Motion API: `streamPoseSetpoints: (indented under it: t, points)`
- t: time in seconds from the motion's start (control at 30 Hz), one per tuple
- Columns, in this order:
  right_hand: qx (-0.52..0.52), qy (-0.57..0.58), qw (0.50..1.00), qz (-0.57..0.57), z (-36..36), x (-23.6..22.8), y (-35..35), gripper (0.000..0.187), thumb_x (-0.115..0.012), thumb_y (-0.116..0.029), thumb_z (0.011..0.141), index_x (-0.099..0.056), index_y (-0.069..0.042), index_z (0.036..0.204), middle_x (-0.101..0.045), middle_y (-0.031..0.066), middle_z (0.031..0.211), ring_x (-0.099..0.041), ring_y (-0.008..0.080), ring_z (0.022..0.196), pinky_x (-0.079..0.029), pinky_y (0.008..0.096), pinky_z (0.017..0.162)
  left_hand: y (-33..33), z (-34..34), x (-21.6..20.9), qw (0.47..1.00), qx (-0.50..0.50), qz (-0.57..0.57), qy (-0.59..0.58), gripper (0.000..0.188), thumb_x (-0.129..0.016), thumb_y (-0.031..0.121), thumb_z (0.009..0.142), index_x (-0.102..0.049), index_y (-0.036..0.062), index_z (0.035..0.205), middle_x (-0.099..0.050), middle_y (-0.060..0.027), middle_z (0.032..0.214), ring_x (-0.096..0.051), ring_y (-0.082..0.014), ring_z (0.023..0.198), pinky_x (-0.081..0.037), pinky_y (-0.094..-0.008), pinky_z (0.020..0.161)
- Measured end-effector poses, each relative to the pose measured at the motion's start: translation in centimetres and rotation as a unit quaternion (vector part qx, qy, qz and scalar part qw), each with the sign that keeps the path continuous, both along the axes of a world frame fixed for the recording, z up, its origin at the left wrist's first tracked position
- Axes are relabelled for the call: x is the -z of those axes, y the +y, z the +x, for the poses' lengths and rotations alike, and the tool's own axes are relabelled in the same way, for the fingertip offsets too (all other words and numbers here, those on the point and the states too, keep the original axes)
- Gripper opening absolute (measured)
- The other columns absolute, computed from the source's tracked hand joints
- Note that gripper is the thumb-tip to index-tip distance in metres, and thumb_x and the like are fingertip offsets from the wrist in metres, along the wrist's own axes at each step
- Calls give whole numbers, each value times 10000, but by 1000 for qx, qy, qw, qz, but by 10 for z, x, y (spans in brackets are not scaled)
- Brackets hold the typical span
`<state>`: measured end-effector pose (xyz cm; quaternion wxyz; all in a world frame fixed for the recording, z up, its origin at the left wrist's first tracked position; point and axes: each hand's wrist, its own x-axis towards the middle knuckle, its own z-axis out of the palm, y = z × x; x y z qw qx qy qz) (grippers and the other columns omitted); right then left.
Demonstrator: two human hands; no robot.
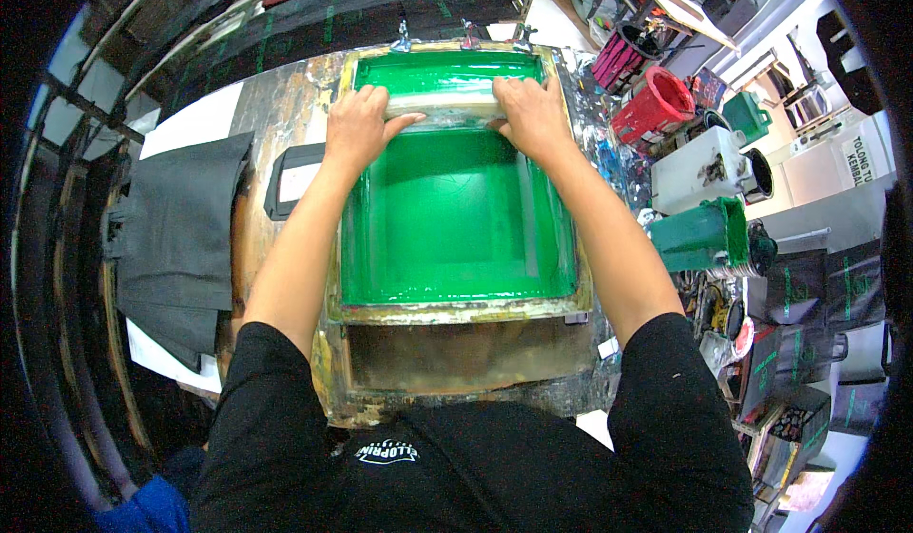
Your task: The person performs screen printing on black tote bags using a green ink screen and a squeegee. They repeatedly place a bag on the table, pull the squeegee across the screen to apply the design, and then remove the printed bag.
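The squeegee (pixel 445 107), a pale, straight bar smeared with ink, lies crosswise in the far part of a rectangular screen frame (pixel 456 313) on the table (pixel 271 119). The frame's rim is crusted and stained; inside it, wet green ink (pixel 447 219) covers the mesh, glossy and streaked along the sides, with thicker ink beyond the bar. Metal clamps (pixel 469 37) stand at the frame's far side, towards the table's far edge. The tabletop is rough and blotched with brown, grey and black.

The left hand (pixel 359 126) grips the bar's left end, fingers curled over it and thumb stretched along its near face. The right hand (pixel 533 116) closes round the right end, fingers bent over the top, thumb on the near side. Both forearms reach forward, spread apart at the elbows and converging on the bar.

By the table's left edge lies a dark, matte sheet (pixel 185 229) with creased edges. Beyond the right edge stand a round red bucket (pixel 653 105) and an ink-stained green tub (pixel 699 233).
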<state>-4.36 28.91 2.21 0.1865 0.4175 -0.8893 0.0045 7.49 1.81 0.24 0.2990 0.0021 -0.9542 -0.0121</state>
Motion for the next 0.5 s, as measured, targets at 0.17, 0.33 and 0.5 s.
streamPoseSetpoints:
  t: [0.17,0.33,0.5]
  points:
    - [-9,-14,1000,-1,54,-1,27,598,-896,-232,743,-575,-131,1238,-677,50,1078,-663,272,1057,-433,536,939,29,58,-5,1000,13,20,12,612,-759,634,853,-592,49,792,-623,-146,812,-650,-383,791,-520,-498,719]
    - [5,-20,999,33,113,-9,54,610,-894,-224,725,-579,-122,1237,-667,52,1066,-652,260,1057,-436,514,950,51,109,-2,998,42,25,34,605,-792,628,804,-555,73,770,-566,-123,765,-604,-360,723,-492,-478,687]
    - [5,-40,998,47,163,-13,77,622,-893,-253,726,-572,-127,1244,-638,40,1060,-627,240,1065,-434,496,955,75,160,-6,999,41,17,20,581,-831,592,768,-549,84,756,-543,-103,753,-583,-321,715,-461,-446,659]
